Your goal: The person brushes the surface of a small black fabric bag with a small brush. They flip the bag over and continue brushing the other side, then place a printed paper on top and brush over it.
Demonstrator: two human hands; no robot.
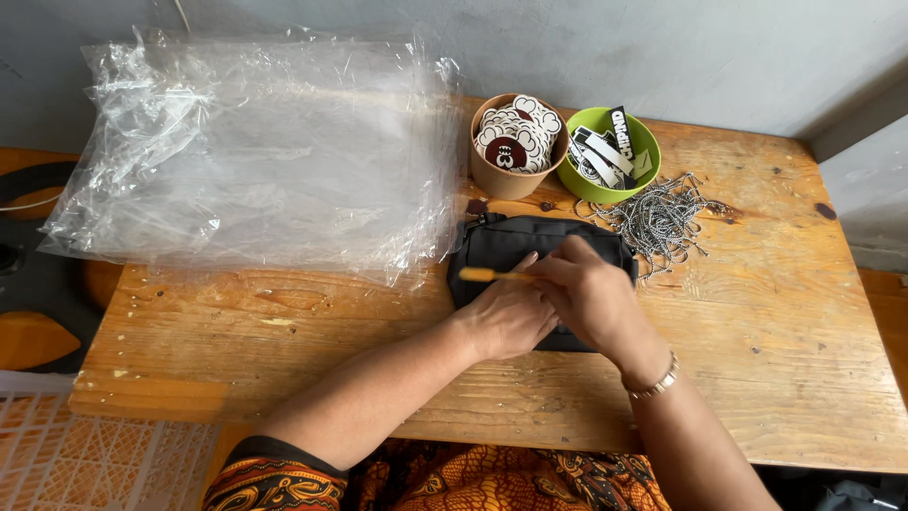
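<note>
My left hand [509, 317] presses flat on the black pouch [539, 248], which lies on the wooden table [776, 312]. My right hand [591, 298] pinches a thin orange tool [492, 274] over the pouch. No ball chain [662, 220] or tag (from the brown cup [511, 147] or green bowl [610, 156]) appears fitted; clear bags [255, 151] wait alongside.

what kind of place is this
Probably a small craft or packing workbench: a worn wooden table holds a stack of clear plastic bags, a brown paper cup of round tags and a pile of metal ball chains.
</note>
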